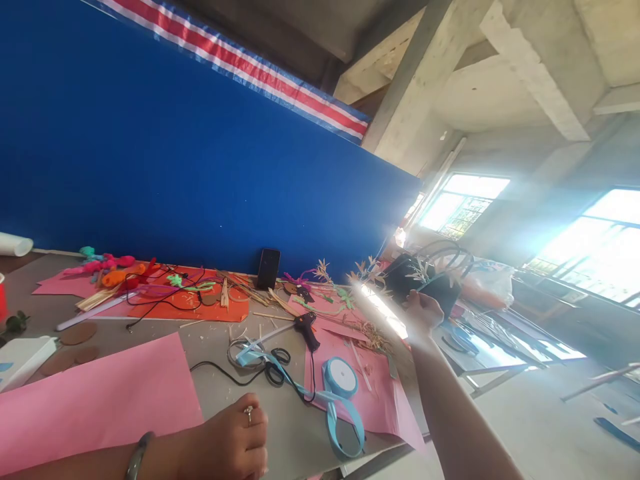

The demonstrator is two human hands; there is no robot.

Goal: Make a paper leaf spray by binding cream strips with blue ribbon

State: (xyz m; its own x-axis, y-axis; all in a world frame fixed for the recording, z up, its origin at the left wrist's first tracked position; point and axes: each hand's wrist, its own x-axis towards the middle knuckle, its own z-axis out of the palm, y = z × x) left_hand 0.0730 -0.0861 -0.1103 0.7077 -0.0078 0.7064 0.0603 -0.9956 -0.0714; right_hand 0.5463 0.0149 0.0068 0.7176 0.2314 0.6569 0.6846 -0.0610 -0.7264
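My left hand (234, 440), with a ring and a bracelet, is curled into a fist at the table's near edge, beside a large pink sheet (125, 393). Its palm is hidden. Farther out on the right, my right hand (425, 312) is raised with its fingertips pinched at the base of a pale leafy sprig (420, 272). More leafy stems (369, 273) stand left of that hand. Between the hands lie a roll of light blue ribbon (341, 377), a black glue gun (306, 328) and scissors with black handles (276, 367).
A phone (269, 269) leans on the blue panel (210, 160) behind the table. Thin sticks, cords, coloured pipe cleaners and orange paper (235, 308) cover the table's back. A white box (27, 360) sits at left. Beyond my right hand are a black bag (400, 275) and bright windows.
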